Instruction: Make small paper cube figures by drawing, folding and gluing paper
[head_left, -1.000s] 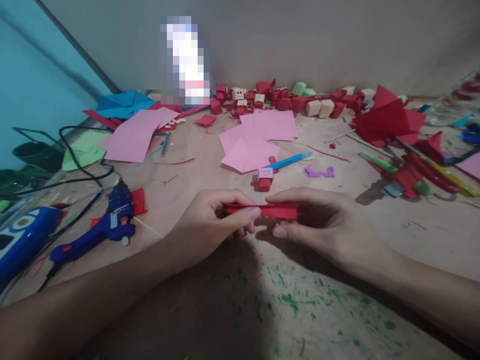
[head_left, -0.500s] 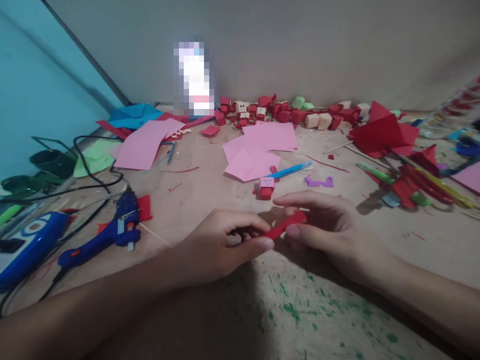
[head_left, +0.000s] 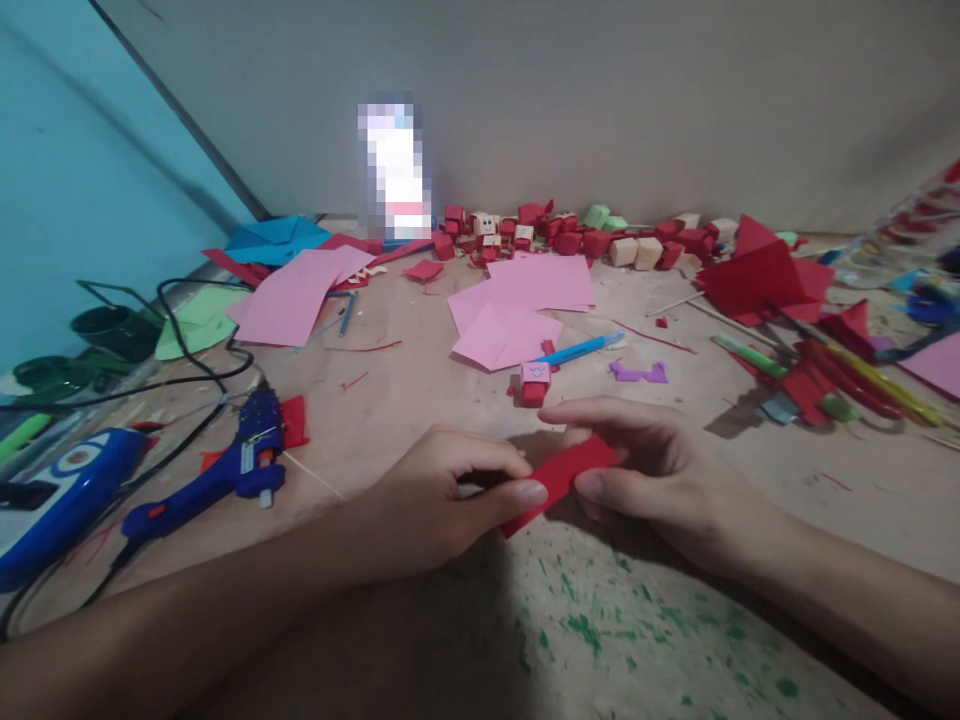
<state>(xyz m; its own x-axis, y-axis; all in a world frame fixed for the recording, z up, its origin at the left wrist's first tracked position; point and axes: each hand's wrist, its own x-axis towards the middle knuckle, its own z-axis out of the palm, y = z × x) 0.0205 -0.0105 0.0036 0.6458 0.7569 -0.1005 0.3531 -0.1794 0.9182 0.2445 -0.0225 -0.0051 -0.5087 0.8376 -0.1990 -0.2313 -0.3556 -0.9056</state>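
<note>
A small strip of red paper is held between my two hands, its flat side tilted toward me. My left hand pinches its left end between thumb and fingers. At the other end, my right hand grips it with the thumb in front, the index finger stretched out above. Just beyond the hands stands a little paper figure with a pink face and a red body. Behind it lie a blue pen and a purple paper cutout.
On the left lie a blue glue gun, its black cable and a blue-white device. Pink sheets lie mid-table. Along the wall sit several small paper blocks. Red-handled scissors and folded red paper are at right.
The red paper strip has turned, so its broad face now shows where before it looked narrow. Both hands keep their hold, with little movement. The view has shifted slightly.
</note>
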